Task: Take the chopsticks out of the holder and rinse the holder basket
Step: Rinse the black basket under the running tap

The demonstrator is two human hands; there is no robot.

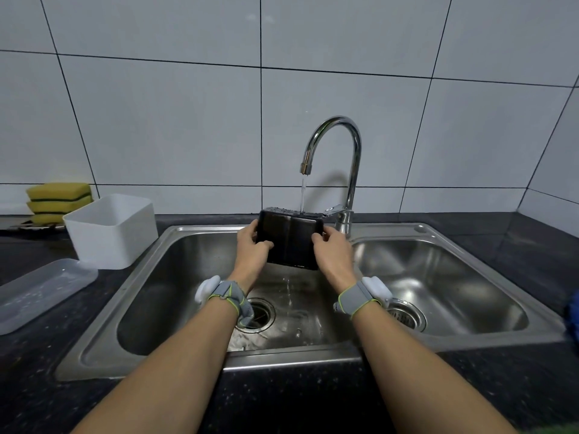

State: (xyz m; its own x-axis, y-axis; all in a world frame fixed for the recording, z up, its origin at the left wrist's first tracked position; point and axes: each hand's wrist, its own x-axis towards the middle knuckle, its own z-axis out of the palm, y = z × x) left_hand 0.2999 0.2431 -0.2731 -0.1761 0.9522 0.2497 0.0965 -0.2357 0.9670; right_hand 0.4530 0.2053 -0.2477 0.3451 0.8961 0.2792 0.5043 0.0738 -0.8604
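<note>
Water runs in a thin stream from the chrome gooseneck faucet onto the upper edge of the black holder basket, which is held above the left basin of the stainless double sink. Left hand grips the basket's left side, thumb curled over its near face; right hand grips the right side the same way. Both wrists wear grey straps with white modules. Water drips from the basket's lower edge toward the drain. On the dark counter to the left stand a white rectangular container, a clear plastic tray nearer the camera, and a stack of yellow sponges against the tiled wall.
</note>
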